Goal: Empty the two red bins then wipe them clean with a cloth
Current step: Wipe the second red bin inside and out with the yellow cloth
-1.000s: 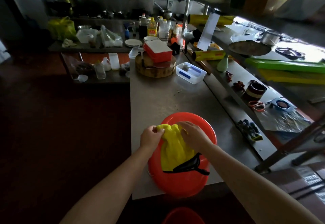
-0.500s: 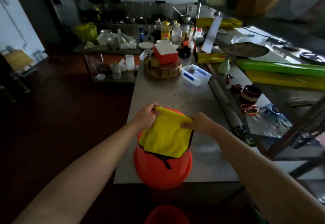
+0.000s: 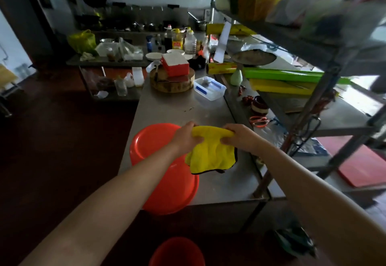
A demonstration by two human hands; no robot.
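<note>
A red round bin [image 3: 163, 173] lies on the steel table's near left corner, overhanging the edge. Above its right side hangs a yellow cloth [image 3: 211, 155] with a black hem. My left hand [image 3: 186, 136] grips the cloth's top left edge and my right hand [image 3: 240, 136] grips the top right edge, holding it up between them. A second red bin [image 3: 176, 253] stands on the floor below, partly cut off by the frame's bottom.
On the steel table [image 3: 208, 106] farther back stand a round wooden block [image 3: 172, 81] with a red box [image 3: 175, 65] on it and a clear plastic container [image 3: 210, 88]. A metal shelf rack [image 3: 313, 102] runs along the right. Bottles crowd the far counter.
Both hands lifted the yellow cloth off the bin and spread it, then shifted it right. The bin now shows to the left of the cloth.
</note>
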